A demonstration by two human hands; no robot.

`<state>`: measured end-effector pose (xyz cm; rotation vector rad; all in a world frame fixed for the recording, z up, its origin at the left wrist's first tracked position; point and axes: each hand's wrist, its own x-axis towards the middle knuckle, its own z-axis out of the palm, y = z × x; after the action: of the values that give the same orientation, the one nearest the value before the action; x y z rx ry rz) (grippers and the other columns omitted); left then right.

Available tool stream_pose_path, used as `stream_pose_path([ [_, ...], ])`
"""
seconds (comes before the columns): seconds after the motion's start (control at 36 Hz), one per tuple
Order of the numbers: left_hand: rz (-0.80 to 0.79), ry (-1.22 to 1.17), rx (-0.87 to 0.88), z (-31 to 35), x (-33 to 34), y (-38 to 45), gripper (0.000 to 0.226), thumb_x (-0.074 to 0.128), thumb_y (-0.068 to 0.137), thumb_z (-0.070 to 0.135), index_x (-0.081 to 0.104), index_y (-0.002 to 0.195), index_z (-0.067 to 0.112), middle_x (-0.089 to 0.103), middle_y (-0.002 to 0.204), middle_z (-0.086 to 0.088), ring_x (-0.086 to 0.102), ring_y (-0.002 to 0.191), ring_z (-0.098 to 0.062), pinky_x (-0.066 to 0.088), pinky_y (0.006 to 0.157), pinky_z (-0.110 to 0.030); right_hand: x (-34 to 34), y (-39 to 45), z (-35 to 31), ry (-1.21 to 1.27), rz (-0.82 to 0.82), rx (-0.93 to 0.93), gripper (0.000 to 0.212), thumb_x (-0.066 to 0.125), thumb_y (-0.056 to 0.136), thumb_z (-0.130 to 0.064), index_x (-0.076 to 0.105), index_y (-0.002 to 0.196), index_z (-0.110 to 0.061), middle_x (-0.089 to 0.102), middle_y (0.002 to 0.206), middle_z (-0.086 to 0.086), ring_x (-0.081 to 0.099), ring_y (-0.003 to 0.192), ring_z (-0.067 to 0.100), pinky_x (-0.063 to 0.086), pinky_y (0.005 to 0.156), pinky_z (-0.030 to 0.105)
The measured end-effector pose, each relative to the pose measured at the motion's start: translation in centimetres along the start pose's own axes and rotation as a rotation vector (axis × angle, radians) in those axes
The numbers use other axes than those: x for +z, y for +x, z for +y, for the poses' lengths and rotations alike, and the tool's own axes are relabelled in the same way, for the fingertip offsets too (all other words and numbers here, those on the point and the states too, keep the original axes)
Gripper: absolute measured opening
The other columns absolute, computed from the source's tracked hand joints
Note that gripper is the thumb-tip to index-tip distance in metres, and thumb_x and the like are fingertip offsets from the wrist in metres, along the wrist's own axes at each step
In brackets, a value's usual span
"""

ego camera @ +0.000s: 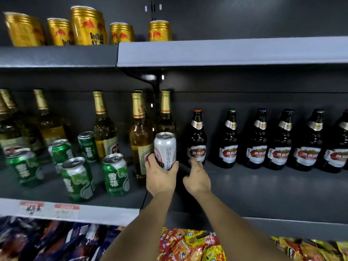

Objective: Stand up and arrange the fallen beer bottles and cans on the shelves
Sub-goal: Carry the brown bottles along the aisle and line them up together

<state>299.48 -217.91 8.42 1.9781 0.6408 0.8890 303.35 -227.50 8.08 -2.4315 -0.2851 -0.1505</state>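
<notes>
My left hand (160, 176) grips a white and silver beer can (165, 149) upright near the middle of the dark shelf (263, 189). Beside it, my right hand (196, 177) hovers with loosely spread fingers just in front of the leftmost dark brown bottle (196, 140), holding nothing. A row of dark brown bottles (282, 142) stands upright to the right. Several clear gold-capped bottles (140, 132) stand to the left, with several green cans (115, 176) upright in front of them.
Gold energy-drink cans (88, 25) stand on the upper shelf (226, 51). A white price strip (66, 210) lines the left shelf edge. Snack bags (188, 243) fill the shelf below. Bare shelf surface lies in front of the brown bottles.
</notes>
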Motion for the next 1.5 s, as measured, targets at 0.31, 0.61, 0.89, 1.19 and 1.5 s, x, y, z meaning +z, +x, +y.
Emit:
stream_pose_path([
  [0.31, -0.130, 0.078, -0.065, -1.1, -3.6, -1.1, 0.071, 0.064, 0.086, 0.052, 0.038, 0.141, 0.015, 0.048, 0.133, -0.010, 0.049, 0.123, -0.030, 0.045, 0.093, -0.042, 0.6, -3.5, -0.4, -0.210, -0.083, -0.100, 0.044, 0.055, 0.093, -0.025, 0.045, 0.133, -0.013, 0.050, 0.136, 0.010, 0.043, 0.127, 0.030, 0.039, 0.099, 0.037],
  [0.61, -0.134, 0.450, 0.031, -5.5, -15.1, -3.0, 0.049, 0.035, 0.101, 0.050, 0.052, 0.128, 0.015, 0.054, 0.129, -0.007, 0.051, 0.117, -0.029, 0.045, 0.085, -0.040, 1.9, -9.1, -3.8, -0.279, 0.100, -0.144, 0.035, 0.050, 0.093, -0.034, 0.054, 0.124, -0.019, 0.057, 0.121, 0.003, 0.050, 0.116, 0.024, 0.038, 0.092, 0.036],
  [0.89, -0.063, 0.715, -0.111, -16.8, -34.2, -2.8, 0.054, 0.034, 0.099, 0.053, 0.053, 0.126, 0.012, 0.052, 0.136, -0.009, 0.046, 0.127, -0.030, 0.038, 0.102, -0.042, 11.5, -18.6, -17.7, -0.292, -0.087, -0.410, 0.040, 0.045, 0.096, -0.035, 0.050, 0.132, -0.019, 0.054, 0.129, 0.004, 0.047, 0.122, 0.024, 0.036, 0.100, 0.035],
  [1.19, -0.033, 0.838, -0.386, -30.1, -54.8, -4.8, 0.059, 0.031, 0.099, 0.056, 0.049, 0.135, 0.014, 0.044, 0.147, -0.004, 0.038, 0.137, -0.024, 0.033, 0.108, -0.040, 26.5, -31.9, -32.5, -0.314, -0.482, -0.591, 0.054, 0.051, 0.094, -0.042, 0.039, 0.142, -0.021, 0.041, 0.147, 0.001, 0.038, 0.134, 0.026, 0.035, 0.106, 0.040],
  [1.5, -0.028, 0.885, -0.483, -39.2, -65.4, -2.5, 0.056, 0.030, 0.098, 0.058, 0.055, 0.121, 0.014, 0.055, 0.131, -0.005, 0.050, 0.124, -0.025, 0.041, 0.096, -0.037, 37.9, -35.5, -44.4, -0.374, -0.638, -0.764, 0.057, 0.051, 0.093, -0.043, 0.038, 0.142, -0.017, 0.042, 0.144, 0.003, 0.042, 0.132, 0.027, 0.035, 0.105, 0.041],
])
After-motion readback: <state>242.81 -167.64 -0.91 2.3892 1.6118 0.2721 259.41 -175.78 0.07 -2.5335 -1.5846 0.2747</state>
